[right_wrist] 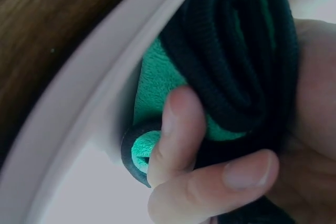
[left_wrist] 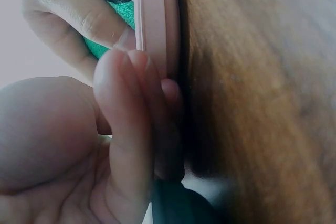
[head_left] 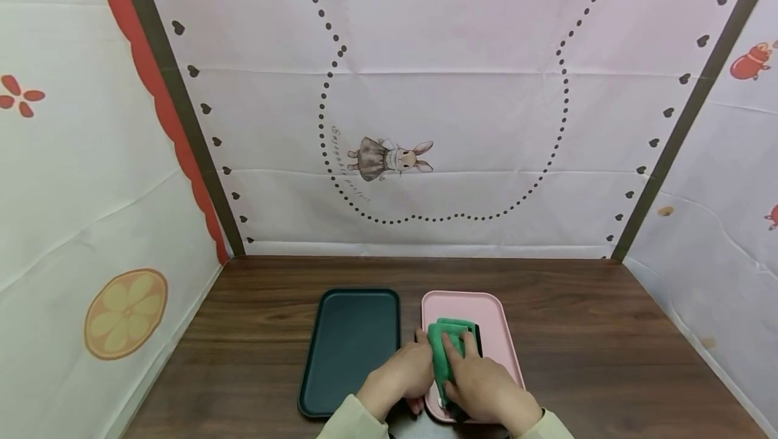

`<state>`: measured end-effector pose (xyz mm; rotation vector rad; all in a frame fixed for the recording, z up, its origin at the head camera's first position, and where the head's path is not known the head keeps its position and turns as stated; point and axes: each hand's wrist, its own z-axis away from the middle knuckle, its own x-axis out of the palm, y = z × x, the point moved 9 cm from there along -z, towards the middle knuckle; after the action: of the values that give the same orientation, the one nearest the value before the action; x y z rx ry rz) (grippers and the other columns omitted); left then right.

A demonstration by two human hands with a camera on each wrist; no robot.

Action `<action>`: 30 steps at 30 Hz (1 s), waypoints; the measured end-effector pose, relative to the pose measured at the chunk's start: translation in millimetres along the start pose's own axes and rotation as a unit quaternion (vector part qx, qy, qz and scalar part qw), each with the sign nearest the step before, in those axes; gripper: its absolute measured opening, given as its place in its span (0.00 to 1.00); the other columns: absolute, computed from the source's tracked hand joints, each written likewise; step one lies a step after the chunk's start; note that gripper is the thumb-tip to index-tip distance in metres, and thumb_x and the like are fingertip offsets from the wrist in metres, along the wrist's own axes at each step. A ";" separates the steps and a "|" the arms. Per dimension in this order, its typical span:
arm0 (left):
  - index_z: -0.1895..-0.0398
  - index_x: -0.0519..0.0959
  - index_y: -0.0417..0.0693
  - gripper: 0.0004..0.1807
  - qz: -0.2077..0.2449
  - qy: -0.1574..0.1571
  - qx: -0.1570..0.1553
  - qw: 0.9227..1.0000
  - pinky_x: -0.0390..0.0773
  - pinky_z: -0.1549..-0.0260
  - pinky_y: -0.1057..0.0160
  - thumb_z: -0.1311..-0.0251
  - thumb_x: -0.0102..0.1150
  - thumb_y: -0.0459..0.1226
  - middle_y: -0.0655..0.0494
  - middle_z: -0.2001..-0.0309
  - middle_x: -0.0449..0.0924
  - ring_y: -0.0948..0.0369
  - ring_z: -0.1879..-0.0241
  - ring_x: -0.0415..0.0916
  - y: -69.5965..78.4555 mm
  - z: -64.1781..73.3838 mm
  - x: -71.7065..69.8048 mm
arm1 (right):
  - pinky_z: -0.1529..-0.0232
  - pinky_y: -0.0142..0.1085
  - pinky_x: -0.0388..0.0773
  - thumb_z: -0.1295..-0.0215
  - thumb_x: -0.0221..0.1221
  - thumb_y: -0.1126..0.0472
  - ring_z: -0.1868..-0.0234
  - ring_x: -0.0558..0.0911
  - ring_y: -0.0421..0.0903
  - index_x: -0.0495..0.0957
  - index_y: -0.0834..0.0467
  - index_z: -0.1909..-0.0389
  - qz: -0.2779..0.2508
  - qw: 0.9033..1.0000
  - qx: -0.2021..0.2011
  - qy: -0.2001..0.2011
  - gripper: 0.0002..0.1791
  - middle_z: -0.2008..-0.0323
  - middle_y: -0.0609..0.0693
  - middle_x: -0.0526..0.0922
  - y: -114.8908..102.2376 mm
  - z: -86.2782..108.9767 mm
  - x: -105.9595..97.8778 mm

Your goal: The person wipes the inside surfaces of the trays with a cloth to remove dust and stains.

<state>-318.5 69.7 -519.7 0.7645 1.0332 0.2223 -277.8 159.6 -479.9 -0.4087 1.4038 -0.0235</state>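
Observation:
A folded green cloth (head_left: 439, 354) with black edging lies on the pink tray (head_left: 494, 331). My right hand (head_left: 486, 385) holds it from above, fingers spread over its top in the head view. From the right wrist, two fingers (right_wrist: 181, 124) curl against the rolled cloth (right_wrist: 157, 77), its black border folded in layers. At the pink tray's left side is my left hand (head_left: 408, 370). Its fingers (left_wrist: 126, 108), fairly straight, lie against the tray's outer wall (left_wrist: 157, 19) in the left wrist view, with the thumb apart from them.
Left of the pink tray, a dark green tray (head_left: 355, 338) lies on the brown wooden table (head_left: 583, 338). Printed white fabric (head_left: 462, 121) hangs behind the table, with more on both sides. A pale sleeve (head_left: 354, 420) covers the left forearm.

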 end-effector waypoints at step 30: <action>0.19 0.43 0.26 0.37 -0.005 -0.013 -0.020 1.000 0.77 0.89 0.60 0.23 0.44 0.31 0.49 0.90 0.79 0.60 0.95 0.74 -3.7 -0.1 2.3 | 0.76 0.44 0.76 0.32 0.67 0.52 0.81 0.75 0.46 0.63 0.61 0.22 0.000 1.000 0.001 0.016 0.42 0.29 0.73 0.63 19.3 10.4 -2.9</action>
<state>-318.1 68.2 -523.8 0.7233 1.0055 0.2233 -272.7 181.0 -481.7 -0.4086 1.4361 -0.0306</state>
